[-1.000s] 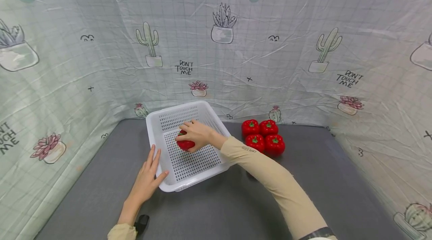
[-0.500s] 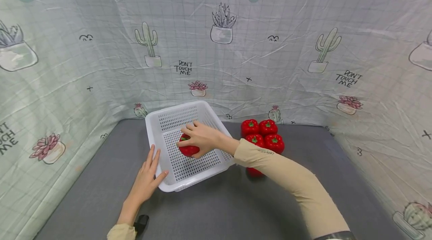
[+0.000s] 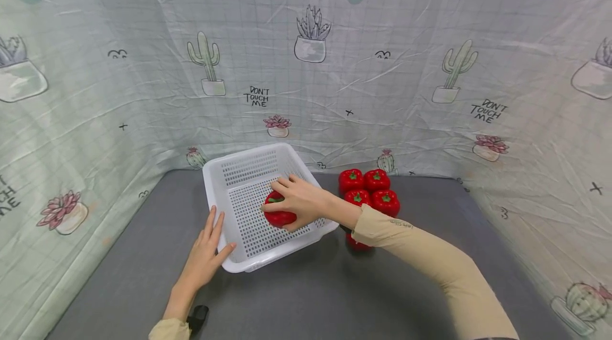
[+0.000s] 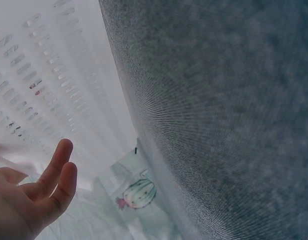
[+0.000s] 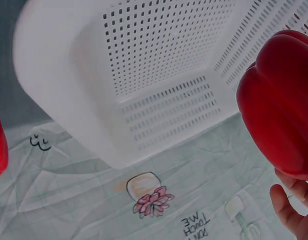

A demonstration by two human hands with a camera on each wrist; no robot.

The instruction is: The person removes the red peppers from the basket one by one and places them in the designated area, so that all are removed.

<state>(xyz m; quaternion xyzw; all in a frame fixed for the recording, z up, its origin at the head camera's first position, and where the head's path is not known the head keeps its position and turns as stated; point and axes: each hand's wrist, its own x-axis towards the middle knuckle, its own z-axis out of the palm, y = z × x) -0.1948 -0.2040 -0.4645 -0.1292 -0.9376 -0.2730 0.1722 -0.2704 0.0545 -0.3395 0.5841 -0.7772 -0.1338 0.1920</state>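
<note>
A red bell pepper (image 3: 279, 214) with a green stem is gripped in my right hand (image 3: 302, 203), over the inside of a white perforated basket (image 3: 224, 244). In the right wrist view the pepper (image 5: 281, 105) appears large at the right edge, with fingers (image 5: 286, 205) beneath it and the basket wall (image 5: 69, 65) behind. My left hand (image 3: 203, 252) rests with fairly straight fingers on the basket's left rim. The left wrist view shows that hand (image 4: 36, 197) beside the slotted basket side (image 4: 59, 65).
Several red bell peppers (image 3: 386, 202) stand grouped on the grey table (image 3: 296, 297) right of the basket. One more pepper (image 3: 357, 241) lies nearer, partly hidden by the right forearm. A cactus-printed cloth (image 3: 311, 95) encloses the table at the back and sides.
My right hand has moved right and slightly nearer with the bell pepper, from the basket's middle toward its right side. The left hand stays on the rim.
</note>
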